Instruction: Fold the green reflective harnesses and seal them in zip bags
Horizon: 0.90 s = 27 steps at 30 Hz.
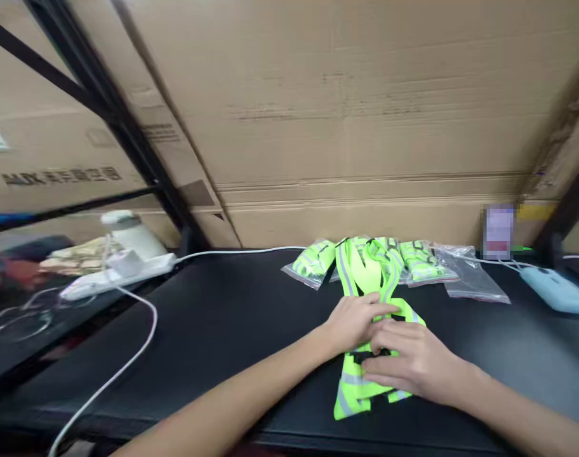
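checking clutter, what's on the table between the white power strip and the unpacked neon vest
Head view: only a white cable crosses bare black table between the power strip and the vest.

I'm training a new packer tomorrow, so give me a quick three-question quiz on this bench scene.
1. True or false: both hands rest on the neon yellow vest lying on the black table.
2. Multiple choice: what lies behind the vest, along the cardboard wall? A) metal tools B) bagged vests in clear plastic C) stacked books
3. Short answer: which hand lies nearer the camera on the vest?

Key
1. True: the left hand and right hand both press on it.
2. B: the bagged vests sit in a row, beside an empty clear bag.
3. The right hand.
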Each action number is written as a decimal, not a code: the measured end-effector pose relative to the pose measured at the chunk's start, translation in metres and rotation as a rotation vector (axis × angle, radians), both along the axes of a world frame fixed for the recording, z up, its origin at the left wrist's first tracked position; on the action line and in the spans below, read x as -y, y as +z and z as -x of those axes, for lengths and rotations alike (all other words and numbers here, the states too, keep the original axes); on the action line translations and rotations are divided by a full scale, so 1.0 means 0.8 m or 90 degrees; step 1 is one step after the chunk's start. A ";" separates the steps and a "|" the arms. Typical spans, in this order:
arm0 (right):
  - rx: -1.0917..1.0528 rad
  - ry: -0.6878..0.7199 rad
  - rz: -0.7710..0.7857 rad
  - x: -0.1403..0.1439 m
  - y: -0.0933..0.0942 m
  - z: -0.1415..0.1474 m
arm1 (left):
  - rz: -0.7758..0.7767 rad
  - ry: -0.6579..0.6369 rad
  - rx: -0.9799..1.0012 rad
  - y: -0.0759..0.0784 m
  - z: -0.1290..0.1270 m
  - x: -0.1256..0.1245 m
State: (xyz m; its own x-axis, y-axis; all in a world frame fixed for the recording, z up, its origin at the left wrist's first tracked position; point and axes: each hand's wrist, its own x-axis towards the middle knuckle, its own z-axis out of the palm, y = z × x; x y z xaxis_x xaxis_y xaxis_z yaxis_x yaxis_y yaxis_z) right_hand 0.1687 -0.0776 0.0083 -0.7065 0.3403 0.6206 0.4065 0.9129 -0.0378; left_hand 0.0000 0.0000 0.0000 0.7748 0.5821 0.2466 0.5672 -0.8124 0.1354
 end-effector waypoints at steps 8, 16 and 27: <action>0.030 -0.090 0.048 0.012 -0.012 0.003 | 0.017 0.059 0.008 -0.006 0.008 -0.017; 0.107 -0.143 -0.023 0.013 -0.018 0.015 | 0.048 0.034 0.098 -0.012 0.008 -0.026; 0.004 -0.127 0.016 -0.001 -0.021 0.014 | 0.187 -0.072 0.145 -0.008 0.020 -0.032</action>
